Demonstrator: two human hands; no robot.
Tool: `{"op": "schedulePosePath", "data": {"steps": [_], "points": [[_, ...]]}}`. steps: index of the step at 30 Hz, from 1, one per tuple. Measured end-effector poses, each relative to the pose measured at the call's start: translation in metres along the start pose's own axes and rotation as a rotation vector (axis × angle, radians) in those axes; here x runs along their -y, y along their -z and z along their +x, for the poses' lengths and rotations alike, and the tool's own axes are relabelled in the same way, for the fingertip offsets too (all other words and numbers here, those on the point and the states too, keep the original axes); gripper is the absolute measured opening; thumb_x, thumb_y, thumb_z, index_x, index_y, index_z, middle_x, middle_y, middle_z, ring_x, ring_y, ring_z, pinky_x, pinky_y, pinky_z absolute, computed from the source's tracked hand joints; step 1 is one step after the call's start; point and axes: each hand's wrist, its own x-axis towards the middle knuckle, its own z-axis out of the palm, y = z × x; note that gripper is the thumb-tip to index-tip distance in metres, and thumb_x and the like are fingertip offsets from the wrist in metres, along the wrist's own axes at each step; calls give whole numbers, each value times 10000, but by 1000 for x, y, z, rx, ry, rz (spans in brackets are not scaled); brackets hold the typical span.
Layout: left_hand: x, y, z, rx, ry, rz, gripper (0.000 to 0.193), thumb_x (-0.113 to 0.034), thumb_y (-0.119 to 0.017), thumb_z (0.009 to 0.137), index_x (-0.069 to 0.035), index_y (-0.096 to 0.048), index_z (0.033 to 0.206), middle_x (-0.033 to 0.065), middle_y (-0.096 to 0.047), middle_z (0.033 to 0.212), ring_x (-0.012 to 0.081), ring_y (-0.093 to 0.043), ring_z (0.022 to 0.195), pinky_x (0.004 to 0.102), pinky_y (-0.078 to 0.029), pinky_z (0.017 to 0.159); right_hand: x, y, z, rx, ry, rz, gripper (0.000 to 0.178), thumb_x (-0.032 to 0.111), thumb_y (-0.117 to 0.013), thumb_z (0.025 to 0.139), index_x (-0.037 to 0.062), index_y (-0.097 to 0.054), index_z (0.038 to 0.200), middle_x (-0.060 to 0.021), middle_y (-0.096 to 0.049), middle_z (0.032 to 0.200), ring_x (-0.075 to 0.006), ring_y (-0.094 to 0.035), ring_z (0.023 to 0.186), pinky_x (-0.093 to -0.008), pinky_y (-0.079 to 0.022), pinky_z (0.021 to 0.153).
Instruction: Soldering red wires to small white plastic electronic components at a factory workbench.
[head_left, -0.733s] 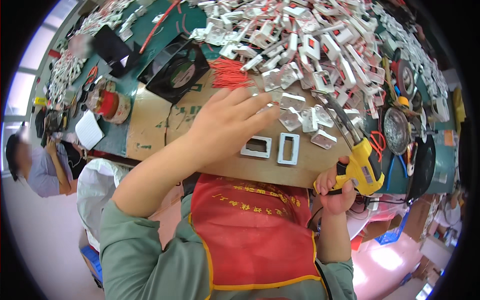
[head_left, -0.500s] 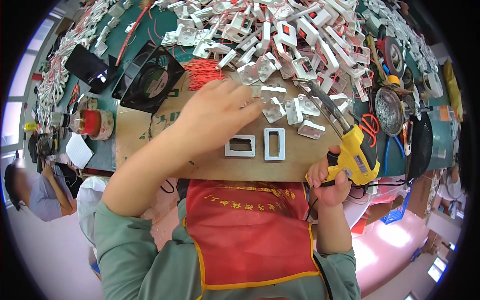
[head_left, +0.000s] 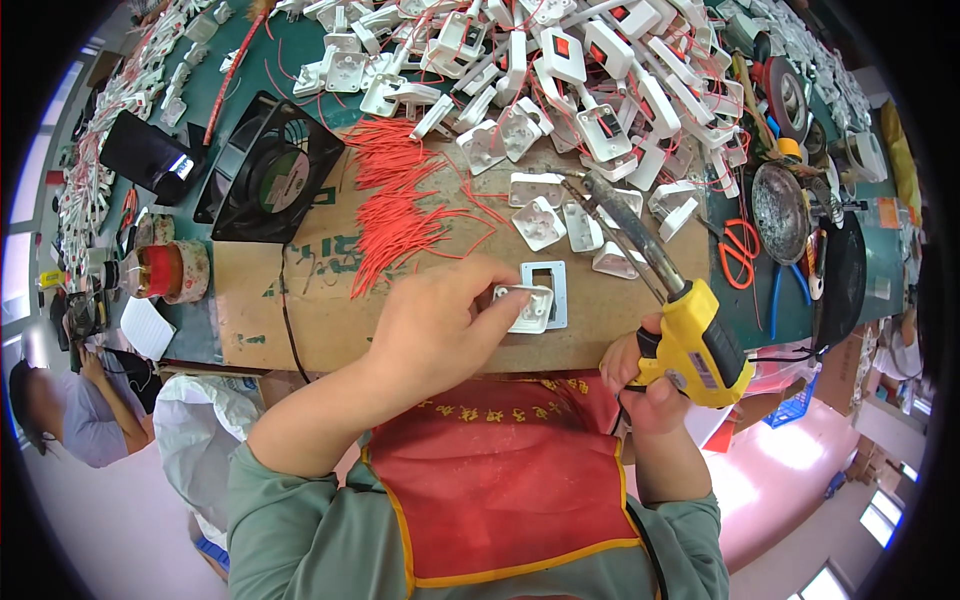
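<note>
My left hand [head_left: 435,312] pinches a small white plastic housing [head_left: 537,314] between thumb and fingers, just above the cardboard. Partly behind it lies a pale rectangular frame [head_left: 561,298]. My right hand [head_left: 648,378] grips a yellow soldering gun [head_left: 705,345] by its handle, with its long dark barrel [head_left: 630,225] slanting up and left. Beneath the barrel tip lie several loose white housings [head_left: 540,223]. A spread of cut red wires [head_left: 392,215] rests on the cardboard beyond my left hand.
A black fan [head_left: 275,175] stands on the left. White switch boxes with red wires [head_left: 600,50] pile up at the back. On the right are a metal dish [head_left: 780,212], red-handled scissors [head_left: 738,255] and a tape roll [head_left: 787,98]. Another person [head_left: 75,405] sits at far left.
My left hand has come nearer from the loose parts and now holds a white housing by the frame. The red wires are uncovered. One of the two frames is now out of sight.
</note>
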Motion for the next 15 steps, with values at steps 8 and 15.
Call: {"op": "schedulePosePath", "data": {"steps": [8, 15], "points": [[1, -3, 7, 5, 116, -36, 184, -200, -733, 859, -30, -676, 902, 108, -655, 763, 211, -645, 632, 319, -492, 569, -1, 6, -2, 10, -28, 50, 728, 461, -771, 813, 44, -469, 1328, -11, -512, 700, -138, -498, 558, -276, -415, 494], [11, -12, 8, -158, -290, 315, 160, -222, -740, 819, -78, -672, 805, 78, -614, 756, 283, -616, 663, 391, -486, 575, 3, 6, -1, 5, -69, 86, 773, 441, -798, 790, 56, -459, 1368, -23, -519, 735, -155, -510, 616, -293, -426, 555]]}}
